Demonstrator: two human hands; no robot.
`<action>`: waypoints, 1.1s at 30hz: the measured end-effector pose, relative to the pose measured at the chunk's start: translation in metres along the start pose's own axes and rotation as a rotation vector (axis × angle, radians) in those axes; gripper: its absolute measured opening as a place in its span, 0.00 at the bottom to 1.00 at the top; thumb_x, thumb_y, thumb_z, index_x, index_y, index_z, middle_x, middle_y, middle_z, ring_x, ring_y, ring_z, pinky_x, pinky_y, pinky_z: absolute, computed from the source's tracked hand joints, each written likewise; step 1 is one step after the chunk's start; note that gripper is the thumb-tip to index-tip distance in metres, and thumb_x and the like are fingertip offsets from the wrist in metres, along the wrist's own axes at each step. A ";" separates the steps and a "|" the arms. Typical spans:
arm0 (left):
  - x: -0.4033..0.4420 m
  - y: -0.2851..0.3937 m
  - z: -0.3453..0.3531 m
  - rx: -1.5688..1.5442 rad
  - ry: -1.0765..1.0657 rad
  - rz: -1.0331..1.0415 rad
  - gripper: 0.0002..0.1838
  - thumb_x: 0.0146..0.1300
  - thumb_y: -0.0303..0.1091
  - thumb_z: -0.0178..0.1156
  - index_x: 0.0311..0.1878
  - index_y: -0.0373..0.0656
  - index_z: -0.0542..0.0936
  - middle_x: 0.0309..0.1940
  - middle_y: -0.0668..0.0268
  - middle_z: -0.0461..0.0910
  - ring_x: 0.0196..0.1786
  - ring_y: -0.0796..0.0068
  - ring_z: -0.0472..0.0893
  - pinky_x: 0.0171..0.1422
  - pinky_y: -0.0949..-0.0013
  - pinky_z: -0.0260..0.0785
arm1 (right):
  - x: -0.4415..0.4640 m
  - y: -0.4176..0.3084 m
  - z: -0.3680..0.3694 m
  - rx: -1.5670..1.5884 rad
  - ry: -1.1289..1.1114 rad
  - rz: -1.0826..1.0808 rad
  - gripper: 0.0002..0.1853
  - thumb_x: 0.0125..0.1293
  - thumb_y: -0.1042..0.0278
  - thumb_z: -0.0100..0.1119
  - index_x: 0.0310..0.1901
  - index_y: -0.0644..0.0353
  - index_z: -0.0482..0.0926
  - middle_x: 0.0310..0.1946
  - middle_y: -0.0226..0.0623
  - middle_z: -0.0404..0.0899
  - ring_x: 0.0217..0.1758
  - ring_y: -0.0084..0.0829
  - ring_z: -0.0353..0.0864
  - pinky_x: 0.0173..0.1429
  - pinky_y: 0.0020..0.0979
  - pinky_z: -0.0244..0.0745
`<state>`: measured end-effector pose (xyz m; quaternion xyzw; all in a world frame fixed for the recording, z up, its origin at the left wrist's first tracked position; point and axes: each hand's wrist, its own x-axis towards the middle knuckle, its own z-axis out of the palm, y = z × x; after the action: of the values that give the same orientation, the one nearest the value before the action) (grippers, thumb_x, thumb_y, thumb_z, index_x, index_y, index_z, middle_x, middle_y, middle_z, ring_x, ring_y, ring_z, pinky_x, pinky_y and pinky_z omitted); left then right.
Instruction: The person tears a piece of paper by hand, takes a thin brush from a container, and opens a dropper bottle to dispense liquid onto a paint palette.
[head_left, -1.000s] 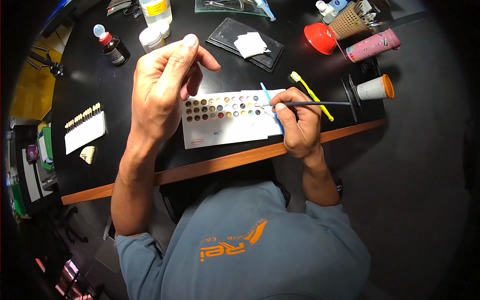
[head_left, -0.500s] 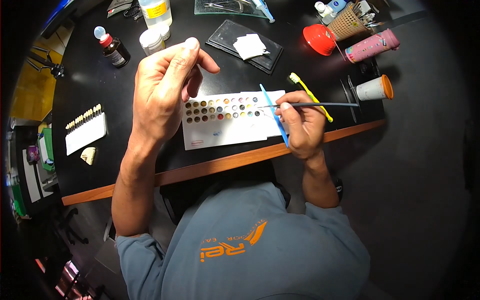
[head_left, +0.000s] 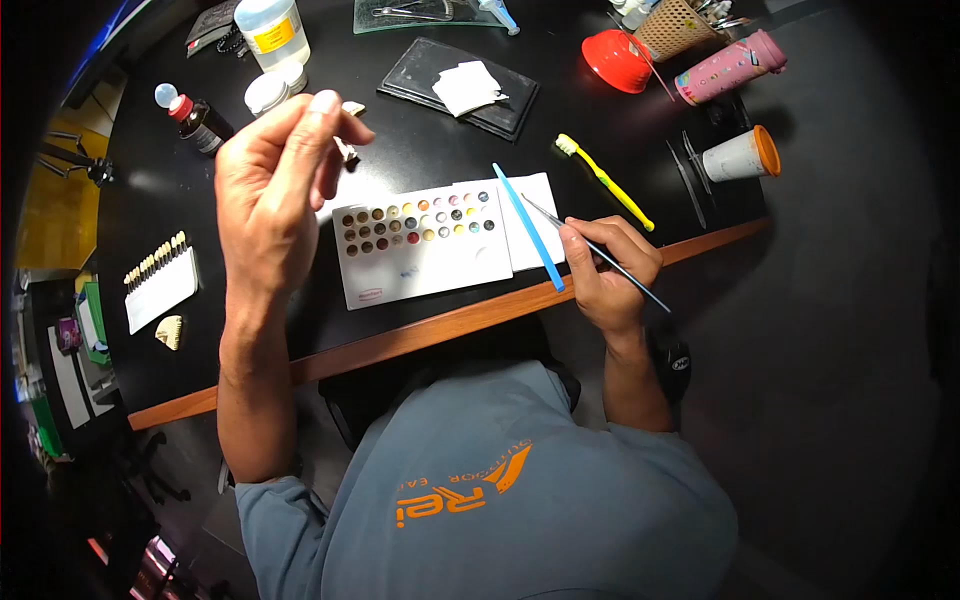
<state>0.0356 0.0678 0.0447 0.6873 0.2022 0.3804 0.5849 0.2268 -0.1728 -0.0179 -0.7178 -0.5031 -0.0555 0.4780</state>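
Note:
My left hand is raised at the left of the paint palette, its thumb and fingers closed together; what they hold, if anything, is hidden. Small pale pieces show just beyond its fingertips. My right hand grips a thin dark brush, whose tip is over the white sheet beside the palette. The white palette has rows of small wells in several colours. A blue stick lies slantwise across the white sheet, left of my right hand.
A yellow toothbrush, tweezers and an orange-rimmed cup are at the right. Farther back are a red bowl, a pink bottle and a black slab. Shade tabs and a brown bottle stand left.
My left hand has shifted left, away from the palette. The brush tip has left the palette's wells and moved over the white sheet, and the brush now slants down to the right. The view has shifted too.

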 end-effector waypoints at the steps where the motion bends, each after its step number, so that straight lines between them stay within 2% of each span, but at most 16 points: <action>1: 0.002 -0.001 -0.005 0.035 0.005 0.021 0.19 0.80 0.38 0.57 0.37 0.33 0.86 0.18 0.76 0.71 0.21 0.90 0.64 0.28 0.80 0.54 | 0.000 0.000 0.001 -0.003 0.019 0.005 0.04 0.64 0.77 0.71 0.36 0.69 0.88 0.25 0.40 0.85 0.25 0.27 0.84 0.27 0.25 0.70; 5: 0.006 -0.003 -0.016 0.082 0.100 0.047 0.18 0.79 0.36 0.57 0.37 0.33 0.86 0.18 0.75 0.69 0.22 0.90 0.62 0.29 0.80 0.51 | -0.002 0.005 0.002 -0.040 0.064 0.004 0.09 0.65 0.77 0.72 0.27 0.68 0.84 0.19 0.35 0.80 0.19 0.24 0.76 0.23 0.26 0.60; 8: 0.010 -0.011 -0.021 0.163 0.120 0.108 0.19 0.80 0.41 0.55 0.38 0.38 0.85 0.19 0.77 0.67 0.22 0.90 0.59 0.28 0.79 0.47 | -0.006 0.008 -0.001 -0.088 0.050 0.032 0.13 0.65 0.77 0.71 0.23 0.66 0.81 0.16 0.34 0.77 0.18 0.23 0.74 0.22 0.27 0.55; 11: 0.010 -0.013 -0.018 0.223 0.159 0.117 0.18 0.80 0.40 0.57 0.37 0.37 0.86 0.19 0.77 0.67 0.23 0.90 0.60 0.29 0.80 0.47 | -0.009 0.013 0.000 -0.046 0.118 0.051 0.09 0.70 0.75 0.66 0.30 0.68 0.85 0.17 0.35 0.78 0.18 0.22 0.73 0.23 0.25 0.57; 14: 0.010 -0.013 -0.020 0.311 0.180 0.129 0.17 0.79 0.38 0.58 0.37 0.36 0.87 0.21 0.77 0.69 0.24 0.90 0.62 0.29 0.79 0.49 | -0.009 0.002 -0.004 0.153 0.153 0.210 0.11 0.76 0.73 0.57 0.42 0.70 0.87 0.20 0.36 0.81 0.21 0.23 0.78 0.26 0.24 0.66; 17: 0.014 -0.010 -0.033 0.414 0.321 0.229 0.15 0.78 0.37 0.60 0.38 0.36 0.87 0.21 0.77 0.70 0.24 0.90 0.62 0.29 0.79 0.49 | -0.002 -0.006 0.004 0.198 0.140 0.066 0.16 0.81 0.71 0.49 0.53 0.72 0.85 0.27 0.40 0.85 0.27 0.27 0.84 0.33 0.25 0.76; 18: 0.018 -0.009 -0.043 0.397 0.379 0.267 0.15 0.78 0.35 0.60 0.38 0.35 0.87 0.21 0.78 0.70 0.24 0.91 0.61 0.30 0.80 0.48 | -0.001 -0.007 0.001 0.152 0.054 0.034 0.16 0.83 0.70 0.48 0.53 0.70 0.85 0.34 0.44 0.87 0.35 0.30 0.88 0.38 0.28 0.81; 19: 0.020 -0.006 -0.051 0.334 0.462 0.303 0.14 0.77 0.34 0.60 0.38 0.35 0.87 0.21 0.79 0.70 0.24 0.91 0.60 0.30 0.80 0.47 | -0.001 -0.002 -0.001 0.160 -0.031 0.012 0.09 0.77 0.72 0.59 0.48 0.68 0.85 0.38 0.45 0.87 0.37 0.34 0.89 0.38 0.30 0.82; 21: 0.021 0.001 -0.068 0.285 0.664 0.286 0.13 0.75 0.34 0.61 0.37 0.36 0.87 0.21 0.80 0.68 0.24 0.91 0.58 0.30 0.79 0.45 | 0.001 -0.004 0.004 -0.010 -0.078 -0.070 0.06 0.65 0.77 0.70 0.42 0.66 0.85 0.38 0.45 0.86 0.36 0.38 0.89 0.38 0.32 0.82; 24: 0.025 0.002 -0.095 0.097 0.792 0.287 0.13 0.74 0.33 0.62 0.35 0.34 0.85 0.20 0.78 0.66 0.25 0.88 0.60 0.32 0.79 0.48 | 0.005 -0.007 0.005 -0.053 -0.117 -0.078 0.10 0.55 0.82 0.74 0.38 0.67 0.83 0.36 0.45 0.85 0.35 0.40 0.88 0.39 0.33 0.82; 28: 0.025 -0.003 -0.112 -0.040 0.768 0.267 0.12 0.73 0.33 0.63 0.36 0.34 0.85 0.21 0.76 0.68 0.25 0.87 0.61 0.31 0.79 0.49 | 0.011 -0.010 0.002 -0.115 -0.144 -0.022 0.08 0.55 0.83 0.71 0.36 0.66 0.83 0.33 0.43 0.84 0.33 0.39 0.88 0.38 0.34 0.81; 33: 0.026 0.000 -0.104 -0.006 0.773 0.263 0.10 0.71 0.33 0.66 0.35 0.37 0.86 0.21 0.77 0.70 0.24 0.89 0.62 0.30 0.79 0.49 | 0.020 -0.012 -0.004 -0.080 -0.226 0.043 0.07 0.55 0.84 0.67 0.35 0.66 0.82 0.30 0.40 0.83 0.31 0.35 0.86 0.37 0.33 0.79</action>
<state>-0.0265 0.1543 0.0546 0.5121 0.3162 0.6829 0.4141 0.2289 -0.1619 0.0030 -0.7487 -0.5357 0.0161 0.3902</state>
